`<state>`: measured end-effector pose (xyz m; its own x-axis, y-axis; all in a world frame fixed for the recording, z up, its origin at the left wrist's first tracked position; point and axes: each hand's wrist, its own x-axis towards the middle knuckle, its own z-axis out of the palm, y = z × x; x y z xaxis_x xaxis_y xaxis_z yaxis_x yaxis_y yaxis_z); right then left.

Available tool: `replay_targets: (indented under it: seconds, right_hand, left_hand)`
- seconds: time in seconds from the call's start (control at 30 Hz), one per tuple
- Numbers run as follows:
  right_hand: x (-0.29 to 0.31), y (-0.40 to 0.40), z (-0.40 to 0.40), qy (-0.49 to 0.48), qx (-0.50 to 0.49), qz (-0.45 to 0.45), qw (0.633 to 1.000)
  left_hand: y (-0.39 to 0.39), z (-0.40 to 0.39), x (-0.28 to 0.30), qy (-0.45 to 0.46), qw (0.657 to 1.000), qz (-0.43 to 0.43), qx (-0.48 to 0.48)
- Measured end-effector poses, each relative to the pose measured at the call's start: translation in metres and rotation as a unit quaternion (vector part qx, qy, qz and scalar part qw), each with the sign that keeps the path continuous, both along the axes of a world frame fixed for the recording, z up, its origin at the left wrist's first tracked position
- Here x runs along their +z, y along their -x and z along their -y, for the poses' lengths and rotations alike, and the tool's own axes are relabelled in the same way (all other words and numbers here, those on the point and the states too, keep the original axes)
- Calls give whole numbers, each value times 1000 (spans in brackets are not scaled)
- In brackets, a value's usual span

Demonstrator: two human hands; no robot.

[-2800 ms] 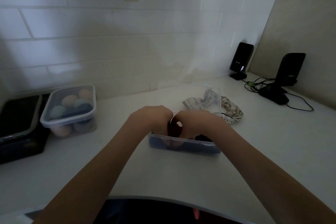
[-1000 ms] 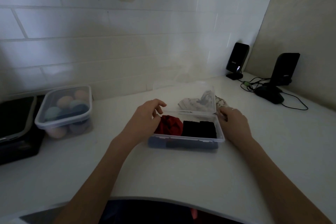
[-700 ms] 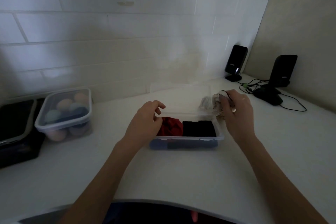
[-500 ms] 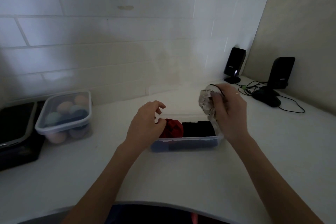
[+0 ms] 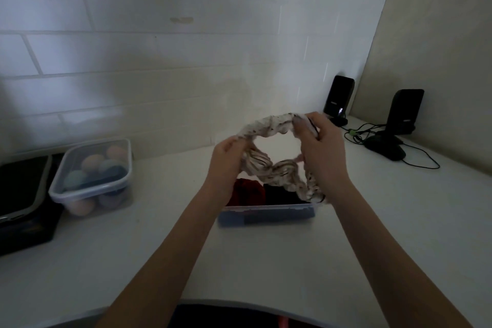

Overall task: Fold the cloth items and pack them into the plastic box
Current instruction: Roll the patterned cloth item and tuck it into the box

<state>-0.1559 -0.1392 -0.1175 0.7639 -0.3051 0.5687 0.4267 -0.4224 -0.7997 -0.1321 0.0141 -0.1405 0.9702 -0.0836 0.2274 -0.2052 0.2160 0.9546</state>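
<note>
Gripping a white patterned cloth (image 5: 269, 168) between them, both hands are raised above the plastic box (image 5: 266, 214), which serves as the landmark on the white table (image 5: 266, 261). Directly above the box's left end, the left hand (image 5: 226, 165) has its fingers (image 5: 237, 145) closed on one end of the cloth. Above the box's right end, the right hand (image 5: 323, 149) has its fingers closed on the other end, pinching it near the top. Between the hands the cloth is bunched into an open loop, and one ruffled strand sags down toward the box's right side. Inside the box, a red cloth (image 5: 249, 190) lies at the left and a black cloth (image 5: 282, 194) beside it at the right. Well to the left of the box stands a lidded container (image 5: 91, 173) holding pastel rounded items. Far behind and to the right of the box are two black speakers (image 5: 339, 97) with cables.
</note>
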Motion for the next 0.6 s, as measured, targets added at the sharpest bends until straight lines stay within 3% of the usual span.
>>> replay_targets:
  seconds: [0.03,0.1,0.2,0.27,0.37,0.5,0.6]
  right_hand:
    - [-3,-1,2,16,-8,-11,1000]
    - [-10,-2,2,46,-24,-24,998]
    - [-21,-1,0,92,-26,-40,995]
    - [-25,-2,-3,110,-13,-52,992]
    - [-21,1,-10,101,27,-74,992]
    - [-10,15,-12,-66,196,-116,971]
    - [-6,24,-13,-157,292,-115,936]
  left_hand:
    - [-4,-1,4,117,990,-61,-57]
    - [-9,-7,8,323,925,-124,-158]
    - [-12,-13,10,431,865,-86,-241]
    - [-9,-11,13,434,861,-72,-256]
    - [-5,-3,16,407,880,-48,-239]
    - [-6,-5,13,360,909,-3,-212]
    - [-8,-8,13,244,953,42,-174]
